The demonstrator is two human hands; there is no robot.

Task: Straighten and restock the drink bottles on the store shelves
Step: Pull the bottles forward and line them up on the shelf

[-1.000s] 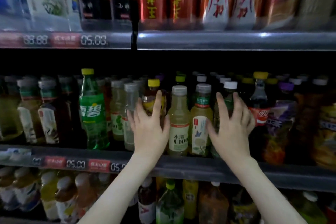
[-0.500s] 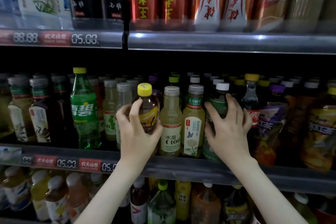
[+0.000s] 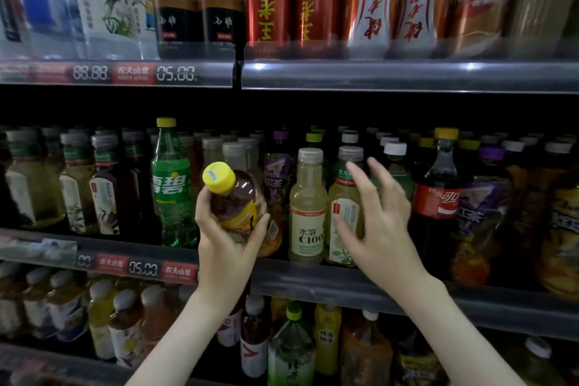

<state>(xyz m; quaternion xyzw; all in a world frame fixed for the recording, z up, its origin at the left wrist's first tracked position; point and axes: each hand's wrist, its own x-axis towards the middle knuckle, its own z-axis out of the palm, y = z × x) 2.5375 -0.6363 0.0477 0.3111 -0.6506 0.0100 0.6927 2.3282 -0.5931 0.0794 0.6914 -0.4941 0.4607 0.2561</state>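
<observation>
Left hand [image 3: 226,247] closed around a yellow-capped tea bottle [image 3: 239,202], thumb on the left flank, fingers wrapped over the lower right side near the yellow label. Bottle lifted off the middle shelf [image 3: 344,283], out in front of the row, tilted with its cap leaning up and to the left, body sitting above the palm and base hidden behind the fingers. Right hand [image 3: 380,226] open, fingers spread, gripping nothing, hovering before the pale green tea bottle [image 3: 343,213] with the grey cap; contact with that bottle impossible to confirm. Just left of it, upright at the shelf front, a pale yellow C100 bottle [image 3: 308,210]. Further left, a green Sprite bottle [image 3: 171,185] standing tall, beside the raised bottle. To the right of the open hand, a dark cola bottle [image 3: 438,197] with a red label. Above, on the upper shelf [image 3: 407,77], red cans [image 3: 293,0] in a row. Below, more bottles, partly blurred.
</observation>
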